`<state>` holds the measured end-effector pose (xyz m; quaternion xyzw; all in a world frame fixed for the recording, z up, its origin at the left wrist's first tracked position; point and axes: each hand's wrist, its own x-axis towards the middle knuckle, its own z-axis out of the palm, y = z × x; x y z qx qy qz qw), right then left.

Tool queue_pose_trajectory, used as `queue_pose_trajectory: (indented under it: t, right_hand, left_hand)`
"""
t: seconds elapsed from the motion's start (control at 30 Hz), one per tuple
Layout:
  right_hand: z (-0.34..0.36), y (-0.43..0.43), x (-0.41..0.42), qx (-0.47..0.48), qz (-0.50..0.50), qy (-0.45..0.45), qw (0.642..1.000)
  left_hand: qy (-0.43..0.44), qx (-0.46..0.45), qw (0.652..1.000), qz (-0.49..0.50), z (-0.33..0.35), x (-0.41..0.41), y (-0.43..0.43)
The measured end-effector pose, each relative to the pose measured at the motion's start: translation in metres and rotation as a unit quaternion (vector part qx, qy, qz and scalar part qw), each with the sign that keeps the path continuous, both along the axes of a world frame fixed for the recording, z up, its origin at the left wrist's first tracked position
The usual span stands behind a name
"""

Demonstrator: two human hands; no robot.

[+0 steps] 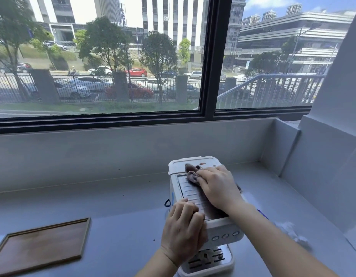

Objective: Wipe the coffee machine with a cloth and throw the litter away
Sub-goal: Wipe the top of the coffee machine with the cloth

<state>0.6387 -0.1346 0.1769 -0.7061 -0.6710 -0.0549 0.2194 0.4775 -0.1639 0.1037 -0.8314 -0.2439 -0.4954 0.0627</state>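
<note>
i'm mid-wipe: my right hand (219,188) presses the cloth (192,174), fingers flat together, on the ridged top of the coffee machine (223,229); my left hand (183,222) curls over its front edge. the crumpled white litter (293,232) lies on the counter (113,226) to its right, not yet binned.

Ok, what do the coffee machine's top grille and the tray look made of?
Coffee machine's top grille: ribbed, dull grey sheen, probably metal, though painted plastic is possible. Tray: brown grain-like surface with a raised paler rim, likely wood or wood-look laminate.
</note>
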Motion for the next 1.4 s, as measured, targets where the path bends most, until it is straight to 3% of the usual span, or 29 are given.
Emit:
queue_pose_trajectory:
  t: [0.1,0.27,0.43,0.6,0.77,0.87,0.9,0.97,1.03,1.1,1.2,1.27,1.33,1.4]
  right_hand:
    - [0.006,0.011,-0.015,-0.021,-0.010,0.002,1.000]
    - [-0.003,-0.026,-0.011,0.000,0.150,0.026,0.988]
    - [-0.002,-0.042,0.023,0.043,-0.046,0.025,0.998]
    - [-0.015,-0.059,0.013,0.060,0.078,0.012,0.995]
    - [0.006,-0.031,0.035,-0.029,-0.126,0.004,0.992]
    - [-0.001,-0.041,0.001,-0.024,-0.022,-0.048,0.998]
    - [0.000,-0.044,-0.007,-0.032,0.039,-0.011,0.999]
    - [0.016,-0.041,-0.013,-0.069,0.109,0.173,0.976]
    - [0.028,-0.040,-0.012,-0.109,0.164,0.364,0.910]
    - [0.029,-0.049,-0.003,-0.088,0.165,0.417,0.889]
    - [0.014,-0.062,0.019,0.058,0.010,0.357,0.932]
    - [0.004,-0.064,0.024,0.056,-0.084,0.263,0.959]
    - [-0.007,-0.063,0.022,0.048,-0.096,0.212,0.971]
    - [-0.011,-0.063,0.015,0.056,-0.087,0.165,0.981]
  left_hand:
    - [0.002,-0.003,1.000,0.006,0.001,0.000,0.000]
    - [0.004,-0.007,1.000,0.014,0.000,0.000,-0.001]
    - [-0.008,-0.006,1.000,0.002,0.000,0.001,-0.002]
    - [-0.022,-0.008,1.000,-0.005,-0.002,0.001,-0.001]
    - [-0.013,-0.022,1.000,-0.016,-0.001,0.000,-0.003]
    - [-0.012,-0.065,0.997,-0.041,0.005,0.002,-0.005]
    - [-0.024,-0.089,0.994,-0.053,0.007,0.002,-0.008]
    - [-0.070,-0.153,0.981,-0.097,0.013,-0.002,-0.010]
    - [-0.104,-0.214,0.962,-0.135,0.021,-0.007,-0.012]
    - [-0.067,-0.236,0.963,-0.108,0.037,-0.002,-0.012]
    - [0.103,-0.241,0.965,-0.013,0.069,0.020,0.005]
    - [0.214,-0.247,0.945,0.022,0.077,0.032,0.019]
    - [0.252,-0.241,0.937,0.016,0.076,0.033,0.030]
    - [0.225,-0.230,0.947,0.007,0.074,0.026,0.043]
